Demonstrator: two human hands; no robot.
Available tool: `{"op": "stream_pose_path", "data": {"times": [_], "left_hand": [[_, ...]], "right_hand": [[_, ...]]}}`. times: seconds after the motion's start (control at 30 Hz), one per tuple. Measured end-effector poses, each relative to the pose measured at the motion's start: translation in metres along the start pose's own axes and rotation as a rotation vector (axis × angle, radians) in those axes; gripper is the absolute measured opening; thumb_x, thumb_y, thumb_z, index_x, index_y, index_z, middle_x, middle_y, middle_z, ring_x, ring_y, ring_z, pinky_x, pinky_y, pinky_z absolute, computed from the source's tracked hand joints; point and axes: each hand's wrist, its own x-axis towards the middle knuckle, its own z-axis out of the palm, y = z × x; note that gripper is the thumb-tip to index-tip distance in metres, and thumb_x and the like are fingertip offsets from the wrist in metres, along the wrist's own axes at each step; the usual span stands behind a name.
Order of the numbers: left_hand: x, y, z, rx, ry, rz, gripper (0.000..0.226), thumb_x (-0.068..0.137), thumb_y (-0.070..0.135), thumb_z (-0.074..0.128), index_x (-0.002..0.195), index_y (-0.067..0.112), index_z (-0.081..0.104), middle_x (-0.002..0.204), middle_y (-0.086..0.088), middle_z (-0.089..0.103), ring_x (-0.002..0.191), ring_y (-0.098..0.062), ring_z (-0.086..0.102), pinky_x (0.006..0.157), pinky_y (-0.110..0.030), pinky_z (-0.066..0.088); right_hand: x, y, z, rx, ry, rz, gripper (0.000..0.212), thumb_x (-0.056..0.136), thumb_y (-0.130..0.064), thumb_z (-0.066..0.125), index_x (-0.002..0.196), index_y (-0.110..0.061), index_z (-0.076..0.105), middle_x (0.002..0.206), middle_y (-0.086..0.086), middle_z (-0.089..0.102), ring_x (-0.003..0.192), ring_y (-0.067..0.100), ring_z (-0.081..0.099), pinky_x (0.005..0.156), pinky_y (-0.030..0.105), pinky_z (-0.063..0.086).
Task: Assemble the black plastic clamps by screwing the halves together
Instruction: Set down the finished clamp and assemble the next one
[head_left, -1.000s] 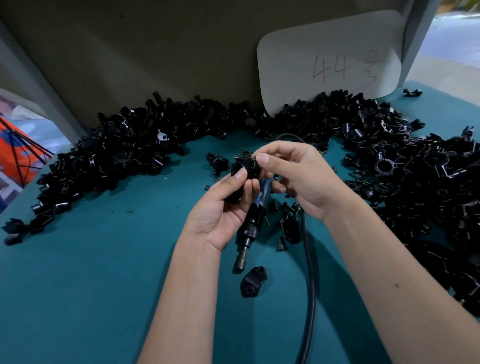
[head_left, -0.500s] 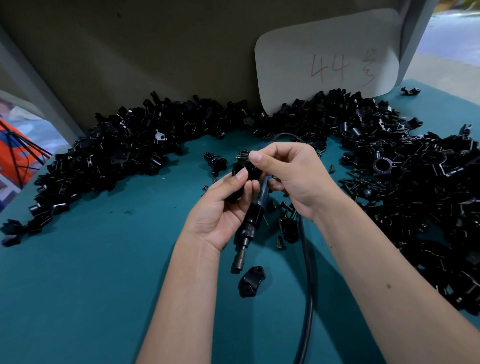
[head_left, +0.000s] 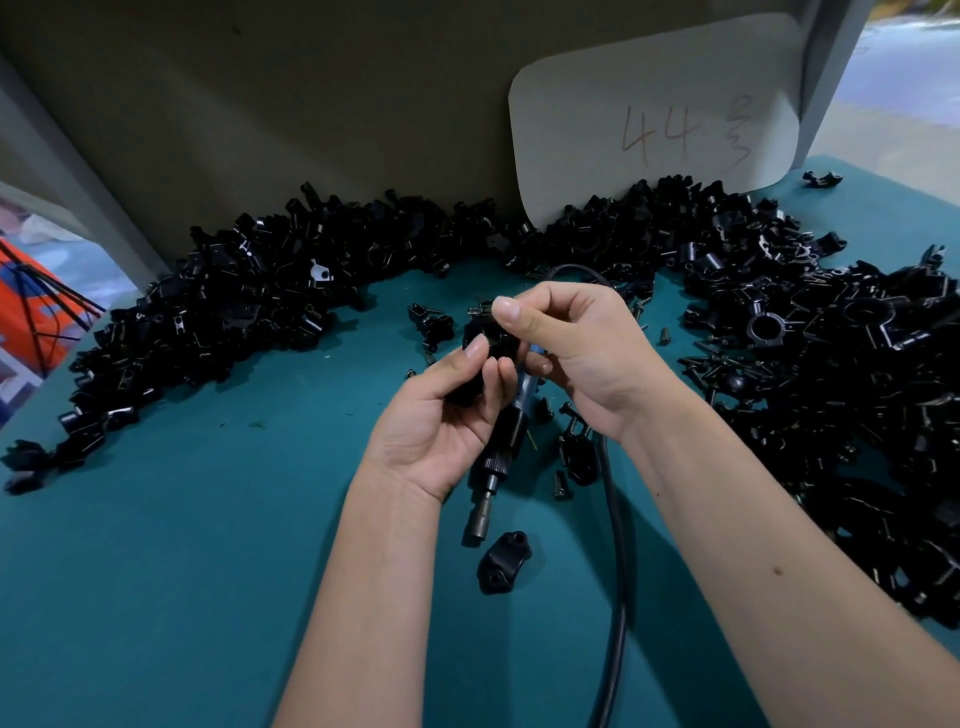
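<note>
My left hand (head_left: 441, 415) grips a black clamp piece (head_left: 485, 345) above the middle of the teal table (head_left: 182, 571). My right hand (head_left: 576, 348) pinches a small screw (head_left: 480, 310) at the top of that clamp with thumb and forefinger. A powered screwdriver (head_left: 493, 467) lies on the table under my hands, its socket tip pointing toward me and its black cable (head_left: 618, 571) running to the near edge. One loose clamp half (head_left: 503, 566) lies just beyond the driver's tip, nearer me.
Large heaps of black clamp parts (head_left: 234, 306) curve along the back and down the right side (head_left: 831, 389). Loose screws (head_left: 566, 467) are scattered beside the driver. A white card marked "44" (head_left: 654, 119) leans on the back wall.
My hands and the clamp have stayed almost in place. The right thumb and forefinger have shifted slightly at the top of the clamp.
</note>
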Motion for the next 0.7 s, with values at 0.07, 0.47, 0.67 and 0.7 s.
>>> {"op": "stream_pose_path", "data": {"times": [0.07,0.47,0.67,0.7], "left_hand": [[0.003,-0.001,0.001,0.080,0.022,0.052,0.020,0.076,0.002,0.074,0.095,-0.005,0.072,0.101,-0.024,0.070,0.072,-0.019,0.070,0.060,-0.016,0.058],[0.004,0.001,-0.002,0.074,-0.001,0.092,0.007,0.078,0.003,0.075,0.083,0.000,0.078,0.093,-0.019,0.074,0.071,-0.017,0.071,0.061,-0.016,0.058],[0.009,-0.002,-0.003,0.269,-0.017,0.305,0.031,0.077,0.007,0.077,0.105,0.003,0.065,0.085,-0.006,0.074,0.076,-0.014,0.073,0.069,-0.018,0.059],[0.010,-0.005,-0.002,0.315,-0.010,0.375,0.031,0.076,0.007,0.078,0.104,0.005,0.064,0.086,-0.006,0.075,0.077,-0.016,0.074,0.070,-0.021,0.059]], "right_hand": [[0.001,0.002,0.002,-0.030,0.069,0.018,0.028,0.080,-0.023,0.086,0.071,-0.013,0.062,0.062,-0.003,0.058,0.054,0.008,0.050,0.054,0.022,0.040],[-0.001,0.002,0.013,-0.001,0.128,-0.012,0.013,0.088,-0.020,0.080,0.076,-0.015,0.077,0.079,0.003,0.070,0.063,0.006,0.057,0.056,0.019,0.044],[0.000,0.007,0.029,0.026,0.293,-0.042,0.019,0.089,-0.014,0.081,0.075,-0.005,0.072,0.072,0.011,0.069,0.066,0.017,0.062,0.061,0.031,0.055],[0.001,0.008,0.032,0.034,0.337,-0.053,0.019,0.089,-0.014,0.081,0.079,0.000,0.073,0.075,0.017,0.071,0.069,0.022,0.066,0.066,0.038,0.060]]}}
